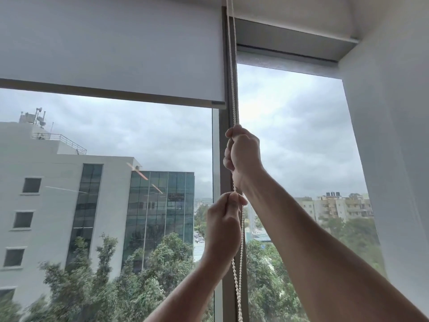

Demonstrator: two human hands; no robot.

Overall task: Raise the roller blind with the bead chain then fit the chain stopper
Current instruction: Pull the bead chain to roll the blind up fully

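Window [290, 140]: spanned by two blinds. Left roller blind [111, 43]: drawn partway down, bottom bar in the upper half of the pane. Right blind [287, 59]: almost fully raised. Bead chain [232, 66]: hung along the central frame post. Right hand [242, 153]: clenched on the chain, higher up. Left hand [224, 225]: chain pinched just below.
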